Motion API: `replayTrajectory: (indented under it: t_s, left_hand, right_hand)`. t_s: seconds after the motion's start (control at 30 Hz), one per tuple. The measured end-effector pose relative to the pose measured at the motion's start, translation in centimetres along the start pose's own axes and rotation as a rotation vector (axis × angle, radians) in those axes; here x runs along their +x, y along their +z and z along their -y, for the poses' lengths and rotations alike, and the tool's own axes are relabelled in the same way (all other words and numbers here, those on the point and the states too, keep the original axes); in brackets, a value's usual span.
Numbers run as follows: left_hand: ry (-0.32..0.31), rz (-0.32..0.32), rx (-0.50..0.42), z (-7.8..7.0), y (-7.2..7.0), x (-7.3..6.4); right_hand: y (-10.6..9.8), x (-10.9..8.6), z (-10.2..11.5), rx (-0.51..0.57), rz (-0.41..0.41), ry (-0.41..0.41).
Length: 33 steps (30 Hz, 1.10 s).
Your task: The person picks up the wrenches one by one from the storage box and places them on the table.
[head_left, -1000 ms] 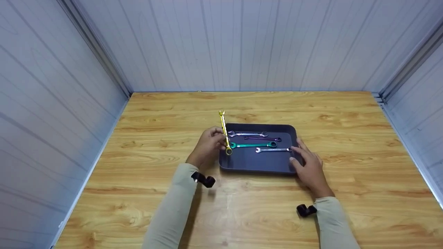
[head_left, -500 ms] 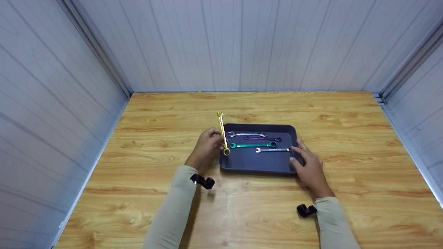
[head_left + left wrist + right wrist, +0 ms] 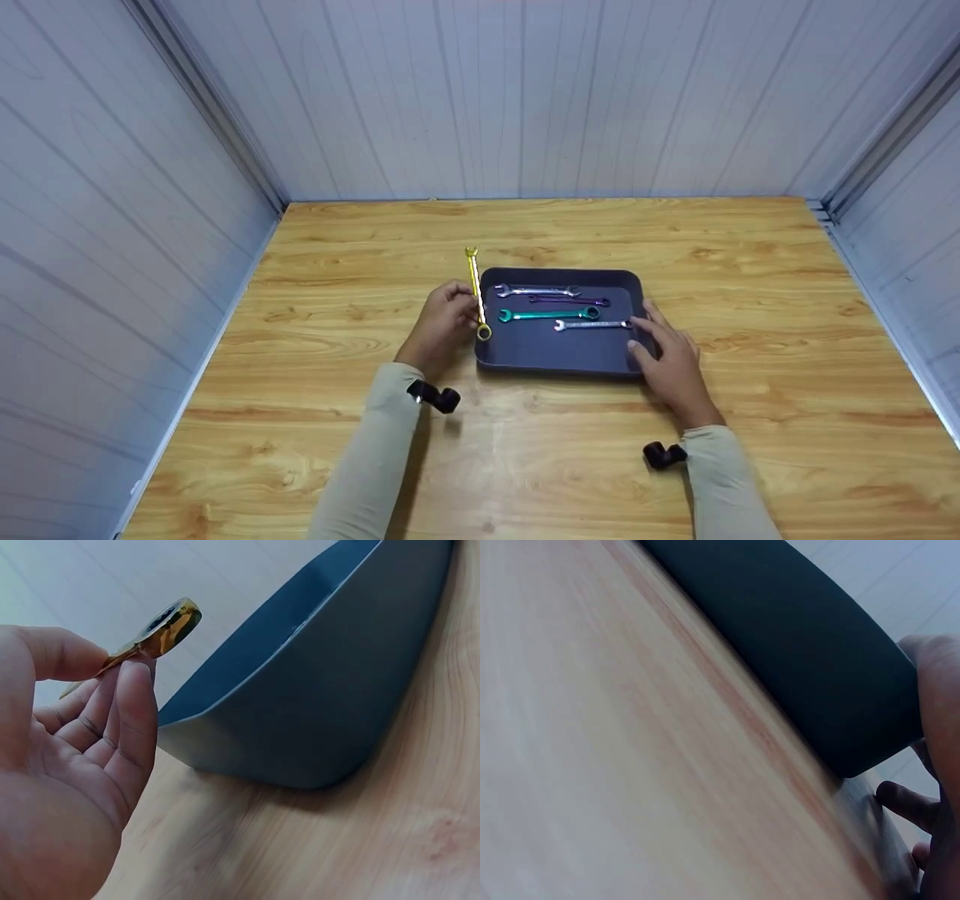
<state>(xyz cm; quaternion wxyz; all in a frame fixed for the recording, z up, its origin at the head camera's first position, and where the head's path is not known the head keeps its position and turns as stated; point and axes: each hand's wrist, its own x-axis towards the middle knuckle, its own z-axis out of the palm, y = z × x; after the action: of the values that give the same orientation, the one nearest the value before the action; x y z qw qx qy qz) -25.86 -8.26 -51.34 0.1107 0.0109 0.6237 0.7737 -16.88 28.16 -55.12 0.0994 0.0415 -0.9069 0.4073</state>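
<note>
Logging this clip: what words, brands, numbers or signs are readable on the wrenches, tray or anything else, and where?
No text is readable in any view.
Silver wrench nearest the person: possible faint shaft marks, too small to read.
Yellow wrench in the left hand: nothing legible.
Tray: no lettering on the walls that show.

Before me is a walled-in work booth, whether in a lab or a workshop I cannot tell. Pale streaked panels (image 3: 480, 97) enclose three sides of a wood-grain tabletop (image 3: 337, 322); metal strips (image 3: 211, 103) line the corners. Wrenches (image 3: 551, 315) and black wrist-worn devices (image 3: 448, 400) are noted inside.
</note>
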Motion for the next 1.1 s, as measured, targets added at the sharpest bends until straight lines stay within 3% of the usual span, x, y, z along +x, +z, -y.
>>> replayTrajectory:
  t_s: [0.2, 0.47, 0.7, 1.1]
  left_hand:
    - [-0.021, -0.005, -0.027, 0.1, -0.6, -0.3]
    - [-0.019, -0.015, 0.017, 0.5, -1.6, -0.9]
    - [-0.063, -0.029, -0.007, 1.0, -2.4, -1.1]
    - [-0.055, -0.056, 0.035, 0.9, -3.3, -1.4]
  right_hand:
    - [0.2, 0.1, 0.0, 0.006, -0.006, -0.002]
    - [0.2, 0.1, 0.0, -0.006, 0.007, 0.016]
    - [0.2, 0.2, -0.1, 0.000, 0.002, 0.003]
    - [0.2, 0.2, -0.1, -0.017, -0.003, 0.008]
